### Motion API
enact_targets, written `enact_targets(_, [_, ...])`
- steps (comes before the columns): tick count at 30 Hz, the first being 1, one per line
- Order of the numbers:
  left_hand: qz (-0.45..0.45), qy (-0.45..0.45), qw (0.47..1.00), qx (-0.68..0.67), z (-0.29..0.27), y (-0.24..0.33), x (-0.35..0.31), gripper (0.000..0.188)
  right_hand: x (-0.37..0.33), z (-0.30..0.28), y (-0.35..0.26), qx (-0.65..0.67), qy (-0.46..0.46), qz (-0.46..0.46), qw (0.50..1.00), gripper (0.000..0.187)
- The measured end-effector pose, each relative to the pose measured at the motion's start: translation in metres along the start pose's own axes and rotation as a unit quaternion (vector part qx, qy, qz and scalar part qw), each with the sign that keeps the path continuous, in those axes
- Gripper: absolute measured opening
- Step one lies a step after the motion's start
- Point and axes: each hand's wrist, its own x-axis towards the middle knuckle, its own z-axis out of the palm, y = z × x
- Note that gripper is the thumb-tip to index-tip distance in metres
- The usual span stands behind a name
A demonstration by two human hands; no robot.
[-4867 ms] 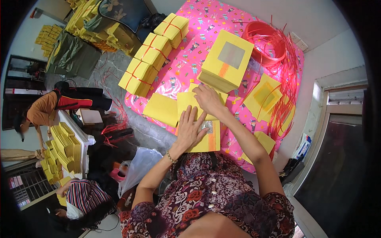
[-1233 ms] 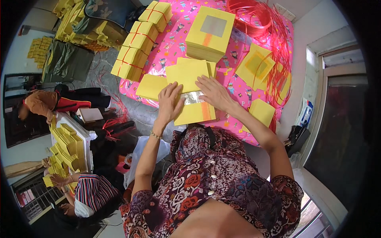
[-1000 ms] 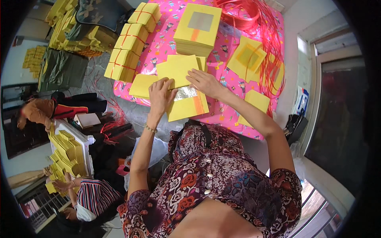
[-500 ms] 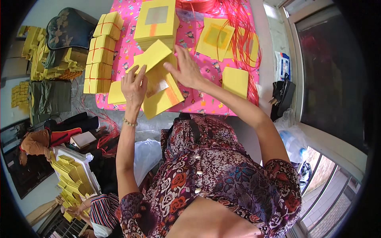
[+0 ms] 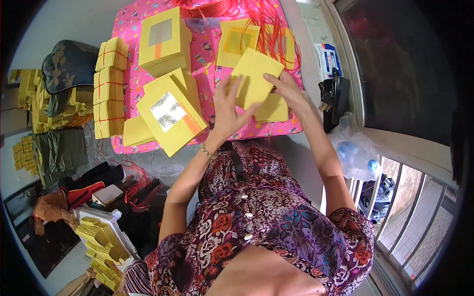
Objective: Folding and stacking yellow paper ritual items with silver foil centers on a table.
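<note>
A folded piece of yellow joss paper [image 5: 260,74] is held at its right edge by my right hand [image 5: 291,92], thumb on top and fingers underneath. At its lower left is my left hand [image 5: 228,112], fingers and thumb spread; one finger meets or overlaps the paper's edge. Beneath the held piece, another folded yellow piece [image 5: 273,109] lies on the pink printed tablecloth [image 5: 207,93]. To the left of my left hand, flat yellow sheets with a silver square and an orange stripe [image 5: 180,129] lie fanned at an angle.
A tall stack of yellow sheets [image 5: 148,55] stands farther back. Tied yellow bundles [image 5: 108,84] line the left edge. Red strands [image 5: 266,29] trail over sheets at the back right. A clear plastic bag [image 5: 348,150] hangs at right; another person [image 5: 52,209] is at the lower left.
Both hands have moved right with the folded yellow piece, away from the flat sheets and over the folded piece on the right. The view has shifted somewhat.
</note>
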Motion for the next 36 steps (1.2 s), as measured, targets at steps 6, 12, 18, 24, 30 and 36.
enact_targets(6, [-0.403,-0.070,0.789,-0.458,0.078,-0.051,-0.003,0.061,0.003,-0.039,0.037,-0.078,0.008,-0.021,0.997,0.033])
enact_targets(12, [-0.414,-0.054,0.794,-0.442,0.129,-0.057,-0.020,0.042,0.015,-0.069,0.088,-0.255,0.080,-0.085,0.960,0.044])
enact_targets(18, [-0.410,-0.071,0.846,-0.332,0.149,-0.065,-0.032,0.049,0.001,-0.061,0.079,-0.439,0.139,-0.016,0.888,0.051])
enact_targets(24, [-0.407,-0.077,0.857,-0.306,0.163,-0.074,-0.036,0.052,0.011,-0.069,0.100,-0.430,0.140,-0.027,0.892,0.049])
enact_targets(30, [-0.384,-0.089,0.901,-0.180,0.164,-0.072,-0.036,0.053,0.010,-0.069,0.126,-0.473,0.214,-0.065,0.852,0.055])
enact_targets(36, [-0.343,-0.108,0.932,-0.043,0.177,-0.090,-0.047,0.057,0.013,-0.082,0.161,-0.383,0.229,0.008,0.895,0.069])
